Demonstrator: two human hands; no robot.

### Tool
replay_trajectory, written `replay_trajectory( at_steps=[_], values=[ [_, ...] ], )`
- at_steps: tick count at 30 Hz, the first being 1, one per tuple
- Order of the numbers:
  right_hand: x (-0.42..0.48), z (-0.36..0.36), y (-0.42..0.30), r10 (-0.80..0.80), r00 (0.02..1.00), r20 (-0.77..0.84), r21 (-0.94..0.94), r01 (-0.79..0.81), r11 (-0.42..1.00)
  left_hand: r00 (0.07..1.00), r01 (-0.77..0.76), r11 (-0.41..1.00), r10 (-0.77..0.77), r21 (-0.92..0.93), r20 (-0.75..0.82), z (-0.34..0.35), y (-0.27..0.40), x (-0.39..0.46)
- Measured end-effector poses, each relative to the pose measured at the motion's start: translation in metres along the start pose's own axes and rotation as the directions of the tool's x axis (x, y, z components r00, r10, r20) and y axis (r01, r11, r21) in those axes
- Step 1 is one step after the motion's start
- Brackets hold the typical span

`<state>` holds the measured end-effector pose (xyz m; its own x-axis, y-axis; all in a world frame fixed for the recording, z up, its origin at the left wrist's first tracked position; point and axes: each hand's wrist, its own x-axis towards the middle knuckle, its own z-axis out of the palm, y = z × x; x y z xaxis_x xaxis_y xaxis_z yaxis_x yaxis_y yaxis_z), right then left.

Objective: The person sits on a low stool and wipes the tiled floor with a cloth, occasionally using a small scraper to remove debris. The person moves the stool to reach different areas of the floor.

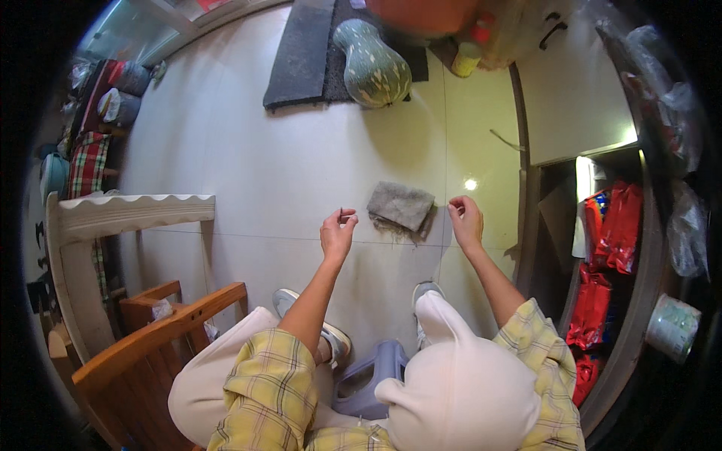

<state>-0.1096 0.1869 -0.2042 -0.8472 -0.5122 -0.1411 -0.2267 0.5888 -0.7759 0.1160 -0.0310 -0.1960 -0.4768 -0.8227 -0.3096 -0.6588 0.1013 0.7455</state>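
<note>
My left hand (337, 234) is raised above the tiled floor with thumb and fingers pinched. A small, thin, dark object (340, 216) shows between those fingers, too small to identify. To the other side, my right hand (467, 222) has its fingers curled towards the thumb, and whether anything fine is held there cannot be made out. Between the two hands a folded grey cloth (401, 206) with a frayed lower edge lies on the floor (271, 163). Neither hand plainly touches the cloth.
A green mottled pumpkin (377, 65) rests on a dark mat (302, 62) ahead. An open cabinet with red packets (619, 225) stands at right. A wooden chair (163, 332) and a white scalloped-edge piece of furniture (135, 214) are at left. A grey plastic stool (369, 377) shows between my legs.
</note>
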Motion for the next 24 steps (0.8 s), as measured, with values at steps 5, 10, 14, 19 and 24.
replay_trajectory(
  at_steps=[5,10,14,19,24],
  values=[
    [-0.001,0.012,-0.039,-0.508,0.806,0.303,-0.165,0.569,0.805,0.983,-0.165,0.985,0.159,0.055,0.093,0.025,0.012,0.008],
    [0.023,0.027,-0.013,-0.426,0.792,0.438,-0.135,0.526,0.839,0.956,-0.288,0.956,0.284,0.059,0.073,0.046,0.022,0.018],
    [0.053,0.034,-0.017,-0.29,0.933,0.211,0.143,0.264,0.954,0.847,-0.531,0.844,0.529,0.068,0.05,0.046,0.039,0.039],
    [0.117,0.033,0.004,0.095,0.956,0.277,0.321,-0.186,0.929,0.921,-0.316,0.937,0.264,0.151,0.287,0.057,0.062,0.081],
    [0.141,0.052,0.024,0.233,0.924,0.303,0.295,-0.324,0.899,0.923,-0.281,0.958,0.256,0.05,0.286,0.071,0.041,0.14]
  ],
)
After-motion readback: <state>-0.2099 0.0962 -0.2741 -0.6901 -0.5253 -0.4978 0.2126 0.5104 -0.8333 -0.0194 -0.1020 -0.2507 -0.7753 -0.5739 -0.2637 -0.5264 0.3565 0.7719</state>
